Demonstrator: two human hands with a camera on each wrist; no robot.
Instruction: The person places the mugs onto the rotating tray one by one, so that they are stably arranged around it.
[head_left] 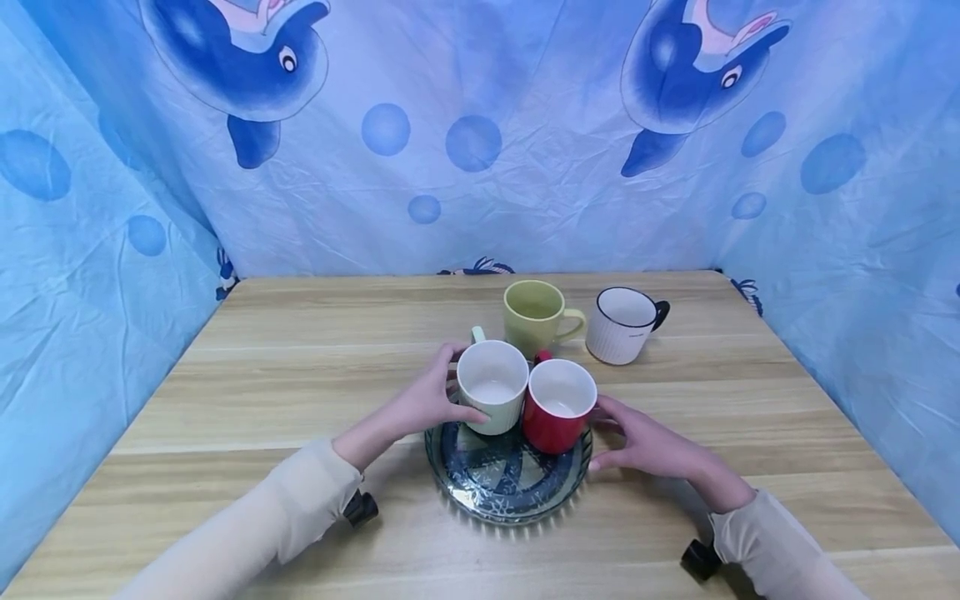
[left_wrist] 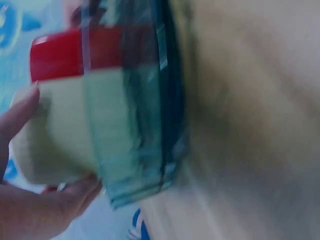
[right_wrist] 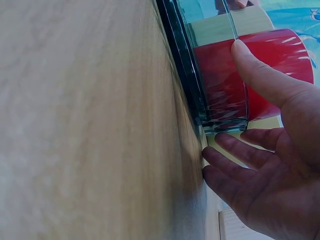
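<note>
A pale green mug (head_left: 491, 392) and a red mug (head_left: 558, 408) stand side by side, upright, in a round glass dish (head_left: 510, 500). My left hand (head_left: 442, 392) grips the pale green mug, thumb on its near side and fingers around its far side. In the left wrist view the pale green mug (left_wrist: 55, 130) shows between thumb and fingers, its lower part behind the dish's glass wall. My right hand (head_left: 645, 442) is at the dish's right side, fingers spread. In the right wrist view its thumb lies along the dish's rim beside the red mug (right_wrist: 275, 70).
Behind the dish stands a yellow-green mug (head_left: 528, 325), its handle pointing right. Further right is a white mug (head_left: 618, 329) with a black rim and handle. All are on a wooden table (head_left: 300, 375), with a blue dolphin-print cloth (head_left: 480, 217) hanging behind and at both sides.
</note>
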